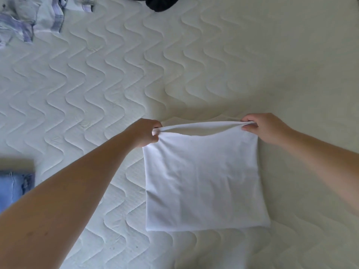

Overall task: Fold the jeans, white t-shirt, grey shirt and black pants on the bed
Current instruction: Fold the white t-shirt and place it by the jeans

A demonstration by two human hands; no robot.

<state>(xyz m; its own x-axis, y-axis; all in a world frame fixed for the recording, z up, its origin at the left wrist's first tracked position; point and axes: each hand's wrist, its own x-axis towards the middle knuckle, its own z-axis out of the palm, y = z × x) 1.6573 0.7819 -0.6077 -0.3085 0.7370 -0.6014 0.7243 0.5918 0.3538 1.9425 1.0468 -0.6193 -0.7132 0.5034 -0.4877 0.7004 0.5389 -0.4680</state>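
The white t-shirt (pixel 204 177) lies folded into a rough square on the quilted bed (pixel 101 78), in front of me. My left hand (pixel 144 133) pinches its far left corner and my right hand (pixel 262 127) pinches its far right corner, lifting the far edge slightly off the mattress. The jeans (pixel 13 187) sit folded at the left edge. The black pants (pixel 161 2) lie bunched at the top edge. A light grey, purple-striped garment (pixel 29 18) is crumpled in the far left corner, probably the grey shirt.
The wavy-quilted mattress stretches between the garments and to the right of the t-shirt. My forearms cross the lower left and right of the view.
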